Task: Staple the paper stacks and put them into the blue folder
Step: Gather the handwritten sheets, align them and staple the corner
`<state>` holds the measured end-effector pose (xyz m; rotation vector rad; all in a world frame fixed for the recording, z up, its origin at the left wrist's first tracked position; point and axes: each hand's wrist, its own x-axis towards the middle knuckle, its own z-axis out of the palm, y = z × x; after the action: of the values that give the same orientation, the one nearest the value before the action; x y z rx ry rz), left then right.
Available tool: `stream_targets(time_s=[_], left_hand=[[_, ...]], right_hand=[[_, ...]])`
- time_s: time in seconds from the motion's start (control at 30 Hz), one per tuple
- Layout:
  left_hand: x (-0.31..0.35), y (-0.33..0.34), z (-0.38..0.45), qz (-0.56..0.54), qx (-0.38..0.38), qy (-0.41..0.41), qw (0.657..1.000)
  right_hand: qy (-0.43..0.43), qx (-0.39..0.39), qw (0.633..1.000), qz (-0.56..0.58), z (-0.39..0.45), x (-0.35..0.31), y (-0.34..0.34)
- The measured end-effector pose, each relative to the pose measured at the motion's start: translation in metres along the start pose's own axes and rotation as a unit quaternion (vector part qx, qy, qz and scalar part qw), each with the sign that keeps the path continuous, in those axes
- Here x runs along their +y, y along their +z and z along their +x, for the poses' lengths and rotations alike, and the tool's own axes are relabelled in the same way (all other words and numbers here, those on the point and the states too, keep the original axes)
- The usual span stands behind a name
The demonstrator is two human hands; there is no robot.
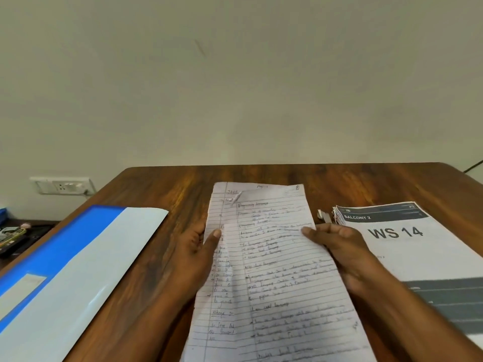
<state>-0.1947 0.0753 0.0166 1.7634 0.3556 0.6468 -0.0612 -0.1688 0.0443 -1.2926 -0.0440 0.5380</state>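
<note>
A stack of lined, handwritten papers lies lengthwise in the middle of the wooden table. My left hand grips its left edge, thumb on top. My right hand grips the right edge, thumb on the top sheet. The sheets sit slightly askew to one another. The blue folder lies to the left, with a pale cover flap over it. No stapler is plainly visible; a small pale object beside the right stack is too blurred to tell.
A second stack of printed papers marked "WS 14" lies at the right. A wall socket is at the left beyond the table. A lower surface with clutter is at far left.
</note>
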Motion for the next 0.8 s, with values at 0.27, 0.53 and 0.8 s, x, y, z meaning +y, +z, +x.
stream_targets(time_s=[0.27,0.53,0.8], left_hand=[[0.011,0.007,-0.01,-0.066,-0.078,-0.021,0.995],[-0.003,0.007,-0.004,-0.078,-0.063,-0.043,0.994],[0.002,-0.001,0.0,-0.126,-0.051,-0.105,0.985]], right_hand=[[-0.038,0.035,0.999,0.005,-0.006,0.024,0.019],[-0.101,0.055,0.988,-0.102,-0.008,0.024,0.018],[-0.135,0.006,0.976,-0.171,-0.008,0.024,0.013]])
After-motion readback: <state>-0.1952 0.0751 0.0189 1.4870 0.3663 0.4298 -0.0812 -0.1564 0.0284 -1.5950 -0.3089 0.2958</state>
